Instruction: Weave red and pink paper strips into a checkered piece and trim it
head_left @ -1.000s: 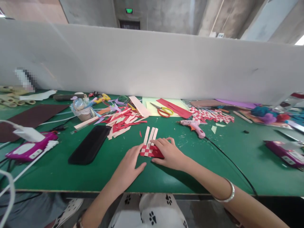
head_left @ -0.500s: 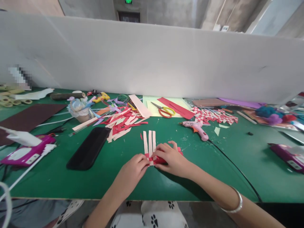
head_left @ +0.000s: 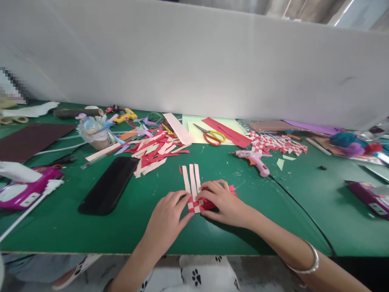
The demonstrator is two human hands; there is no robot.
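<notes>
A small red and pale pink checkered paper weave lies on the green table near its front edge. Three pale strips stick out from it toward the back. My left hand touches the weave's left side, thumb at the lower edge and fingertips at the upper edge. Across the right part of the weave lies my right hand, its fingertips pressing on the woven strips. Red strip ends show beyond my right hand, and part of the weave is hidden under it.
Behind lie a heap of paper strips, scissors on yellow paper and checkered pieces. A pink glue gun with a black cable is at the right. A black phone-like object lies left, near a magenta device.
My left thumb and fingers have spread apart along the weave's left side, showing more of the checks. The camera view has tilted down a little.
</notes>
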